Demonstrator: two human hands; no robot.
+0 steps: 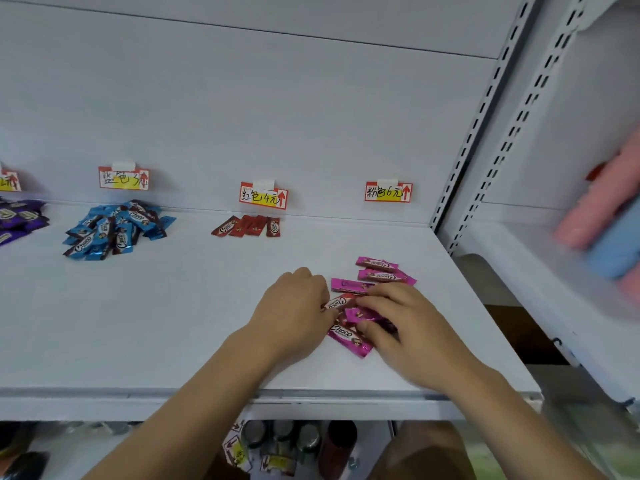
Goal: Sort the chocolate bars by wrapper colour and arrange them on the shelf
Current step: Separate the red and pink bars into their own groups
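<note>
Head view: left hand (298, 306) and right hand (405, 320) pinching pink bars (349, 337), blue pile (114, 230) well apart.

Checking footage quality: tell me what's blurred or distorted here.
Head view: pink and blue items at the right edge are motion-smeared; wide-angle bends the shelf uprights; chocolate bars, both hands sharp; lighting soft, even, no glare.

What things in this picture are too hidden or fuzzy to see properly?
- Head view: the purple bars and their price tag are cut off by the left edge.
- Bars under the left hand and right hand are covered, so they cannot be counted.
- The pink and blue rolls at the right are blurred.
- The cans on the lower shelf are dark and partly hidden by the shelf.
</note>
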